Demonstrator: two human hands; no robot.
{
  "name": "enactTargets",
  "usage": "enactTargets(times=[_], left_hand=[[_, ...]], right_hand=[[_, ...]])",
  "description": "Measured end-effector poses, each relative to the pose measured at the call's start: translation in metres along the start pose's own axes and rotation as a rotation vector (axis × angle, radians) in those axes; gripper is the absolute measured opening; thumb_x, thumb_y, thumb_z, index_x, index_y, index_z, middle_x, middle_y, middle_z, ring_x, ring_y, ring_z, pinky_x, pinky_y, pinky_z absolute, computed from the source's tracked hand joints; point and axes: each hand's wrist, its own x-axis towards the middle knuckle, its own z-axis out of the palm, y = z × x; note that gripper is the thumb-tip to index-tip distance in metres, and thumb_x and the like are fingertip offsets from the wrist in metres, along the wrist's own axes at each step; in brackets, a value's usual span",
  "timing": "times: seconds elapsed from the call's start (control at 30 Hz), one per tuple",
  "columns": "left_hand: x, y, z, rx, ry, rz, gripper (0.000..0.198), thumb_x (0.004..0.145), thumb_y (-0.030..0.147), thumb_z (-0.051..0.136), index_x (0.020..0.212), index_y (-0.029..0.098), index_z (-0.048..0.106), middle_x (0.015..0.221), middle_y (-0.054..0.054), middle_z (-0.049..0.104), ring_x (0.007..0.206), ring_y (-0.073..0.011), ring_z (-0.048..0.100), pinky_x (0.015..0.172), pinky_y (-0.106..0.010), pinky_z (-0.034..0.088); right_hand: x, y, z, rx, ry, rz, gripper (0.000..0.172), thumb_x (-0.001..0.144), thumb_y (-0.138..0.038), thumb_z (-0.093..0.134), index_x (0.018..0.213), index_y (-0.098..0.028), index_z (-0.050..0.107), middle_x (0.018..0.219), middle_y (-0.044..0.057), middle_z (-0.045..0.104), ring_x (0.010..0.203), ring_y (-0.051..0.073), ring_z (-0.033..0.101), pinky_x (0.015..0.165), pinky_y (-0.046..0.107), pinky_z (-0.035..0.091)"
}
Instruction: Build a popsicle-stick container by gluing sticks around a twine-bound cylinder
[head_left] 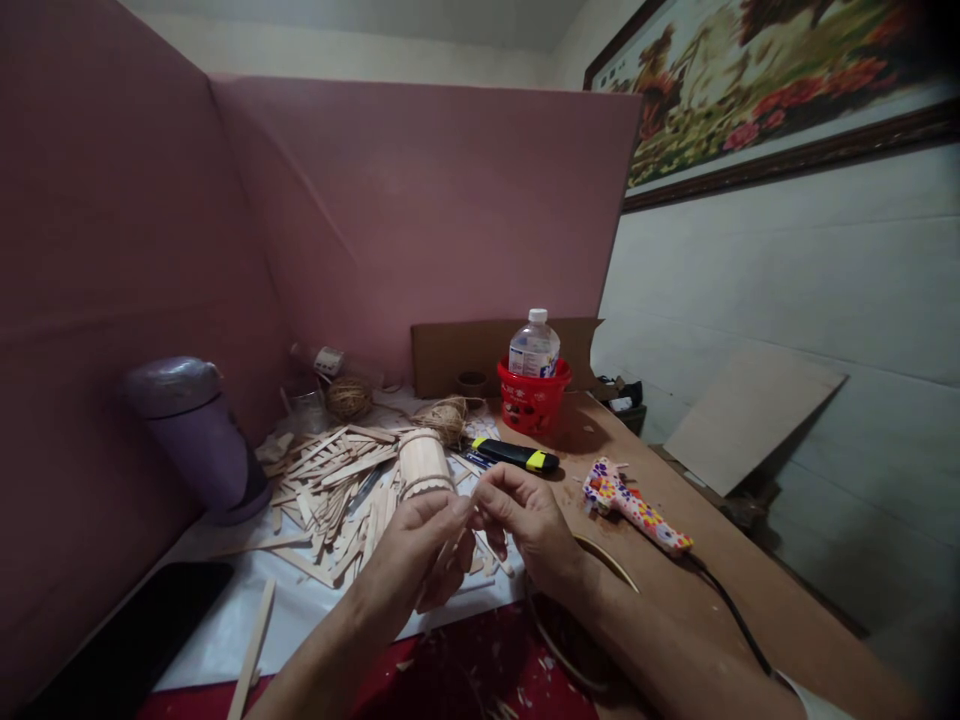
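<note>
My left hand (424,550) and my right hand (529,520) meet at the fingertips over the front of the work surface. Both are closed in a pinch, and whatever lies between the fingers is too small to make out. Just beyond my left hand stands a small barrel of wooden sticks (423,460), slightly tilted, with twine-like bands around it. A heap of loose craft sticks (341,500) spreads to its left. Behind my right hand lies a black and yellow utility knife (517,455).
A flowered glue gun (634,508) with a black cord lies at right. A red bucket (534,400) holds a plastic bottle (535,345). Twine balls (349,397) sit at the back. A purple tumbler (199,440) and a dark phone-like slab (142,630) are at left.
</note>
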Motion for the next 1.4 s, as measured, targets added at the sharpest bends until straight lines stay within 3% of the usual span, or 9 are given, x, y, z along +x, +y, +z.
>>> enactTargets(times=[0.27,0.67,0.9,1.03,1.4], left_hand=[[-0.002,0.004,0.004,0.146,0.024,0.032,0.033,0.084,0.049,0.058,0.076,0.017,0.055,0.040,0.008,0.048,0.025,-0.0015,0.022,0.026,-0.014,0.013],[0.003,-0.003,0.004,0.220,0.109,0.057,0.038,0.077,0.054,0.062,0.075,0.017,0.053,0.038,0.009,0.046,0.025,-0.0028,0.026,0.027,-0.014,0.016],[-0.004,0.004,0.011,0.337,0.098,0.091,0.034,0.084,0.051,0.053,0.075,0.018,0.053,0.038,0.009,0.043,0.025,-0.0036,0.024,0.026,-0.015,0.014],[-0.006,-0.001,0.011,0.443,0.179,0.156,0.035,0.083,0.050,0.055,0.072,0.017,0.057,0.041,0.008,0.044,0.029,-0.0050,0.029,0.029,-0.018,0.020],[-0.004,-0.006,0.010,0.518,0.238,0.204,0.036,0.084,0.048,0.053,0.065,0.018,0.056,0.043,0.006,0.046,0.033,-0.0064,0.030,0.034,-0.020,0.021]], right_hand=[[0.001,0.003,-0.002,0.102,0.011,0.055,0.023,0.076,-0.037,0.068,0.081,-0.015,0.064,0.060,-0.004,0.058,0.038,0.005,0.045,0.032,0.015,0.040],[0.002,0.002,0.000,0.017,0.103,0.092,0.017,0.072,-0.029,0.067,0.068,-0.014,0.062,0.048,-0.007,0.052,0.031,0.003,0.038,0.028,0.013,0.036],[0.002,0.000,0.000,0.041,0.098,0.111,0.022,0.072,-0.034,0.067,0.064,-0.013,0.062,0.051,-0.004,0.058,0.031,0.004,0.044,0.027,0.014,0.035],[0.002,-0.001,0.001,0.049,0.118,0.119,0.021,0.070,-0.032,0.068,0.063,-0.013,0.061,0.050,-0.004,0.059,0.029,0.004,0.043,0.025,0.013,0.034],[0.002,0.001,0.003,0.098,0.134,0.169,0.016,0.064,-0.027,0.067,0.061,-0.013,0.063,0.049,-0.001,0.062,0.033,0.009,0.054,0.028,0.016,0.044]])
